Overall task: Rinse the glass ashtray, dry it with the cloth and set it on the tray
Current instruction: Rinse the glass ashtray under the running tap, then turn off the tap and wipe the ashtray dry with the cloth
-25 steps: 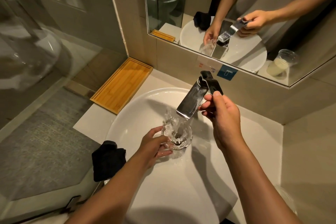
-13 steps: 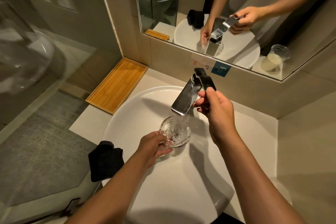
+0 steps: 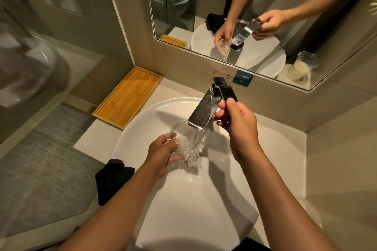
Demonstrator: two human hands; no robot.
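Observation:
My left hand [image 3: 163, 152] grips the clear glass ashtray [image 3: 184, 138] by its near rim, tilted on edge under the running water from the chrome tap [image 3: 204, 111]. Water splashes off the glass into the white basin [image 3: 142, 124]. The black tap lever [image 3: 227, 92] is pinched in my right hand [image 3: 238, 126]. A black cloth [image 3: 113, 178] lies bunched on the basin's left rim. The bamboo tray [image 3: 128, 97] sits on the counter at the back left, against the wall.
A mirror [image 3: 255, 16] runs along the wall behind the tap and reflects my arms and a plastic cup. A glass shower partition [image 3: 30, 57] stands on the left. The counter ends at a side wall on the right.
My left hand has tipped the ashtray from lying flat under the stream to standing on edge, and the water now splashes off it. My right hand has stayed on the lever.

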